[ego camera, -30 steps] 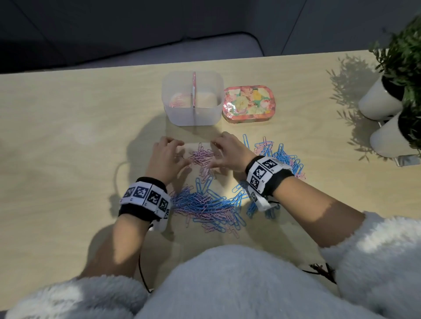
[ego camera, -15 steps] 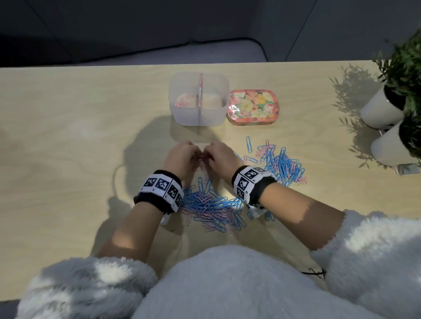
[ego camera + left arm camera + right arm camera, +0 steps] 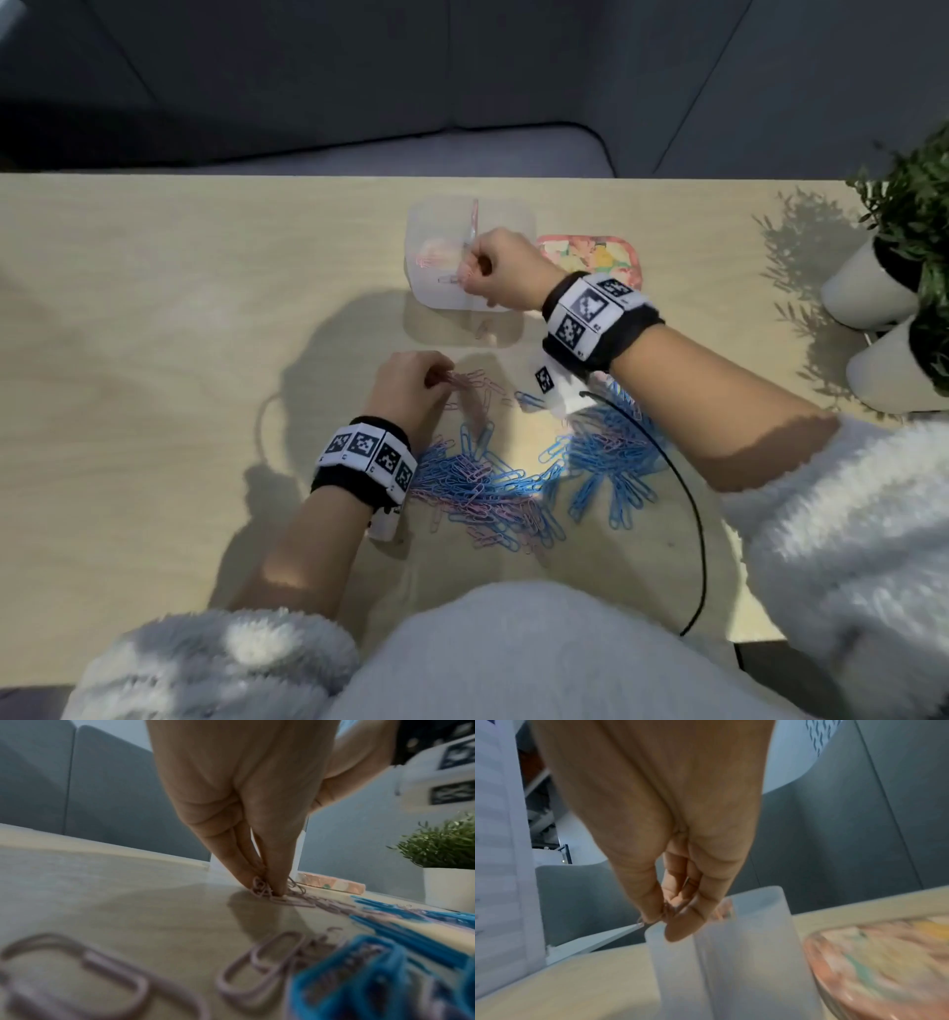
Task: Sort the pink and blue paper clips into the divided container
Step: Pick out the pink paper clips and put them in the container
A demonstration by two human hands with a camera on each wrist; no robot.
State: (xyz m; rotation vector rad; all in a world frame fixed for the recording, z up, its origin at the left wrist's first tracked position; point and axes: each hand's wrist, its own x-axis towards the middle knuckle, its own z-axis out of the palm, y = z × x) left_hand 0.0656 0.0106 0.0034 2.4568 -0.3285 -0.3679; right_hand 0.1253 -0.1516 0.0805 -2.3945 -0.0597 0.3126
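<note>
The translucent divided container (image 3: 426, 226) stands at the far middle of the table, with pink paper clips (image 3: 434, 254) in its left compartment. My right hand (image 3: 470, 267) hovers over the container near the divider, thumb and fingers pinching pink clips (image 3: 641, 920) above the container wall (image 3: 744, 953). My left hand (image 3: 444, 377) is down on the table, where its fingertips (image 3: 241, 876) pinch a small cluster of pink clips (image 3: 259, 892). A mixed pink and blue pile (image 3: 488, 493) lies near me, and mostly blue clips (image 3: 611, 452) lie to its right.
A floral tin (image 3: 606, 257) sits right of the container, partly behind my right wrist. Two white pots with green plants (image 3: 873, 288) stand at the right edge. A black cable (image 3: 693, 514) loops across the near right of the table.
My right hand has left the pink clips on the table and risen to the container with clips in its pinch. The left hand stays at the pink cluster.
</note>
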